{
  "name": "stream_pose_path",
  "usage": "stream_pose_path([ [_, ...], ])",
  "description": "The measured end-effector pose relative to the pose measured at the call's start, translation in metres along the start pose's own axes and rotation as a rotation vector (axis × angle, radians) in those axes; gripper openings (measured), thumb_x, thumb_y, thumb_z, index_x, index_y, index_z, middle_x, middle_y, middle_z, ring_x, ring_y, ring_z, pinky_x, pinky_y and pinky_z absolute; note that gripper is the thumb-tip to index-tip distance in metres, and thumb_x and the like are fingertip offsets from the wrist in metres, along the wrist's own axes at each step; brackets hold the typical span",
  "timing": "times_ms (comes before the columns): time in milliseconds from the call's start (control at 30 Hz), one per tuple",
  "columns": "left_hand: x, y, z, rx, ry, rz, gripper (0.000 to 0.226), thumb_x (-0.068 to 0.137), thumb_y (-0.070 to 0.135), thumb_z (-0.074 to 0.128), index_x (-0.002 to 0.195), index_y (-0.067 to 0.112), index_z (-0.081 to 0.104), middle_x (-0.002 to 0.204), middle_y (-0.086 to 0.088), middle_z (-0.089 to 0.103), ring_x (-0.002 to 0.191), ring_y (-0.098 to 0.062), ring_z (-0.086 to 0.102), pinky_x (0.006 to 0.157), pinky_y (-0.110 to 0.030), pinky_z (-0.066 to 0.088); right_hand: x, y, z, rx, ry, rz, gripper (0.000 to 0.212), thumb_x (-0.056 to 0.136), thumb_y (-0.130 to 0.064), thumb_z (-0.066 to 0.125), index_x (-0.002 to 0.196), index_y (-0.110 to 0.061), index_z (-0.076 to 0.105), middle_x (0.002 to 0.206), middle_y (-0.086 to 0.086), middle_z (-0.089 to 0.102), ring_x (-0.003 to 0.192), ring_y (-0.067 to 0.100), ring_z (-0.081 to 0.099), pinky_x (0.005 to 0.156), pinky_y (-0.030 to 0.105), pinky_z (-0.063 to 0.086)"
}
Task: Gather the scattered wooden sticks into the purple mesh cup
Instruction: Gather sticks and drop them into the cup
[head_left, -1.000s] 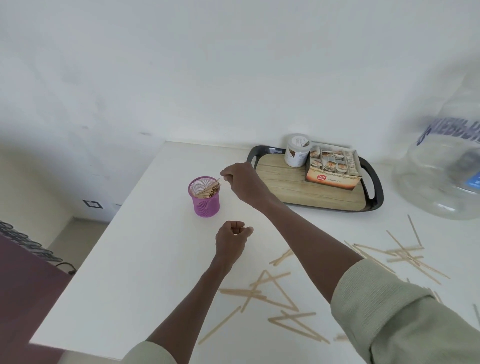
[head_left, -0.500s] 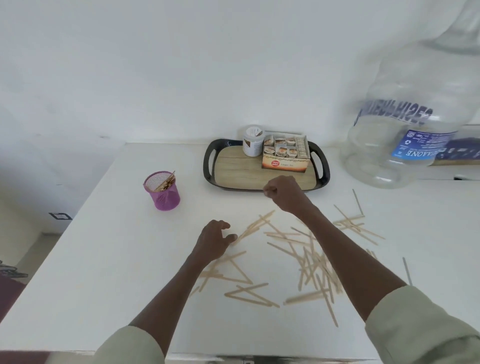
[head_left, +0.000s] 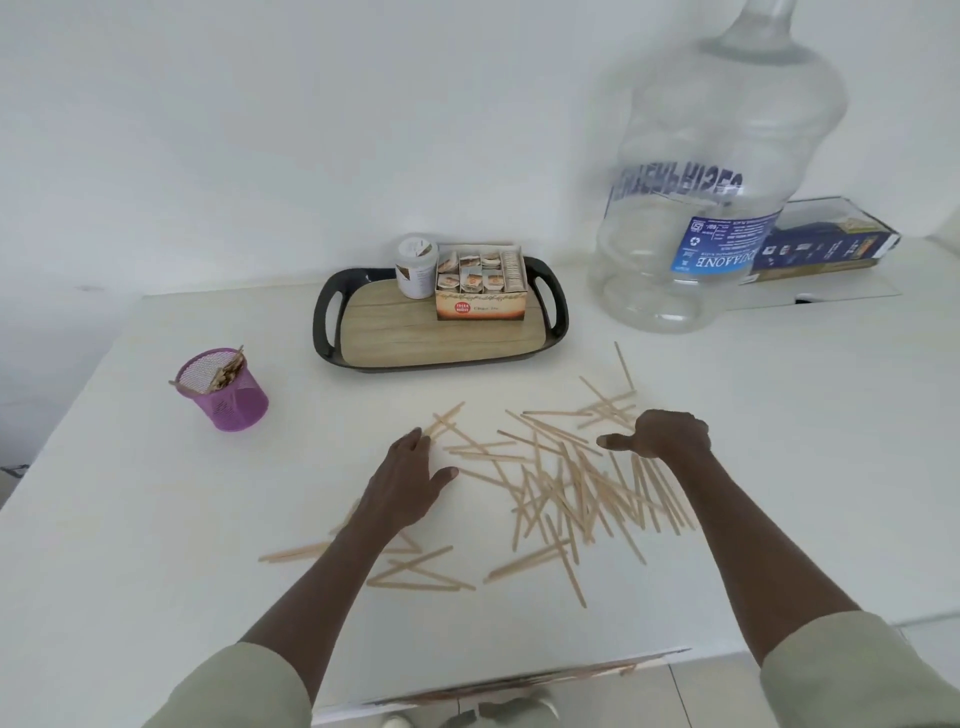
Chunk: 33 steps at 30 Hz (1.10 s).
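The purple mesh cup stands at the left of the white table, with several wooden sticks leaning inside it. Many more wooden sticks lie scattered across the table's middle, and a few others lie nearer the front. My left hand lies flat on the table with straight fingers, its fingertips touching the ends of a few sticks. My right hand hovers on the right part of the pile, knuckles up, thumb stretched out sideways, fingers bent down onto the sticks. No stick is visibly gripped.
A black tray with a wooden base sits behind the sticks, carrying a white jar and a box of sachets. A large clear water bottle stands back right beside a dark blue box. The table's front edge is close.
My right hand left the cup and came down onto the stick pile at the right. My left hand opened from a fist and flattened by the sticks. The view swung right.
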<state>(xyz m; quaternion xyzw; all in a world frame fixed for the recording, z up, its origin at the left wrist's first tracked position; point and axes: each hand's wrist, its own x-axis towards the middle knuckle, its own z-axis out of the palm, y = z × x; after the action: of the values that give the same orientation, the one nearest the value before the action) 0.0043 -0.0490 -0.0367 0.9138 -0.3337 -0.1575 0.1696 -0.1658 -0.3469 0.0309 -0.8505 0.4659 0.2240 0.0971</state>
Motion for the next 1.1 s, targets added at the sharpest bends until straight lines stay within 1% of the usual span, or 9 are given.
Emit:
stream_pose_path([
  [167,-0.002,0.017,0.011,0.009,0.026,0.024,0.078,0.089,0.055,0.059,0.146,0.007,0.034,0.156,-0.007,0.031,0.143,-0.026,0.027,0.104,-0.045,0.043,-0.009,0.008,0.021,-0.027,-0.183,-0.03,0.092,0.061,-0.087,0.062,0.113,-0.01,0.057,0.118,0.003,0.062,0.117,0.03,0.056,0.094,0.037,0.05],
  [267,0.0,0.027,0.014,0.024,0.015,0.038,0.083,0.086,0.052,0.067,0.146,0.007,0.032,0.155,-0.008,0.033,0.141,-0.027,0.028,0.102,-0.044,0.044,-0.015,-0.003,0.035,0.0,-0.141,-0.066,0.081,0.063,-0.077,0.071,0.108,-0.011,0.055,0.12,0.007,0.061,0.123,0.029,0.046,0.095,0.034,0.048],
  [367,0.002,0.037,0.016,-0.002,0.017,0.055,0.078,0.087,0.045,0.069,0.147,0.007,0.035,0.151,-0.009,0.037,0.138,-0.028,0.033,0.102,-0.043,0.045,-0.018,-0.019,0.041,0.0,-0.05,-0.115,0.077,0.069,-0.063,0.077,0.12,-0.009,0.055,0.122,0.01,0.059,0.126,0.029,0.044,0.094,0.034,0.045],
  [500,0.007,0.049,0.016,-0.033,0.082,0.055,0.055,0.091,0.03,0.068,0.138,0.01,0.05,0.131,-0.009,0.055,0.125,-0.029,0.047,0.098,-0.043,0.046,-0.017,-0.035,0.052,0.019,0.085,-0.216,0.056,0.081,-0.037,0.078,0.12,-0.004,0.055,0.122,0.011,0.061,0.122,0.027,0.047,0.097,0.034,0.043],
  [633,0.01,0.052,0.016,-0.062,0.148,0.063,0.011,0.09,0.016,0.062,0.098,0.01,0.065,0.089,-0.002,0.057,0.095,-0.029,0.058,0.076,-0.037,0.048,-0.021,-0.041,0.056,0.127,0.217,-0.297,0.03,0.093,-0.014,0.06,0.118,0.001,0.055,0.122,0.013,0.061,0.119,0.028,0.054,0.095,0.033,0.046],
  [733,0.013,0.052,0.017,-0.121,0.146,0.014,0.011,0.089,0.011,0.058,0.096,0.011,0.067,0.089,-0.005,0.061,0.093,-0.03,0.057,0.075,-0.036,0.046,-0.021,-0.043,0.056,0.248,0.23,-0.296,0.034,0.091,-0.024,0.068,0.109,0.003,0.058,0.113,0.016,0.064,0.111,0.03,0.06,0.092,0.034,0.047],
  [800,0.017,0.052,0.018,-0.153,0.146,-0.034,0.008,0.086,0.009,0.055,0.08,0.008,0.061,0.08,-0.01,0.061,0.078,-0.031,0.051,0.067,-0.035,0.043,-0.023,-0.046,0.059,0.282,0.232,-0.29,0.042,0.084,-0.034,0.075,0.103,0.001,0.059,0.105,0.015,0.066,0.104,0.03,0.062,0.088,0.034,0.048],
  [900,0.023,0.051,0.016,-0.138,0.137,-0.071,0.015,0.081,0.008,0.056,0.069,0.003,0.05,0.067,-0.014,0.057,0.063,-0.029,0.036,0.055,-0.032,0.036,-0.027,-0.05,0.065,0.266,0.291,-0.28,0.026,0.086,-0.022,0.072,0.097,-0.002,0.061,0.1,0.014,0.067,0.1,0.03,0.064,0.08,0.031,0.047],
  [1100,0.028,0.051,0.012,-0.087,0.115,-0.082,0.015,0.086,0.005,0.051,0.074,0.003,0.062,0.076,-0.012,0.063,0.07,-0.035,0.059,0.062,-0.038,0.049,-0.026,-0.051,0.061,0.315,0.308,-0.227,0.012,0.087,-0.008,0.064,0.098,-0.003,0.063,0.1,0.012,0.07,0.098,0.029,0.068,0.077,0.03,0.05],
])
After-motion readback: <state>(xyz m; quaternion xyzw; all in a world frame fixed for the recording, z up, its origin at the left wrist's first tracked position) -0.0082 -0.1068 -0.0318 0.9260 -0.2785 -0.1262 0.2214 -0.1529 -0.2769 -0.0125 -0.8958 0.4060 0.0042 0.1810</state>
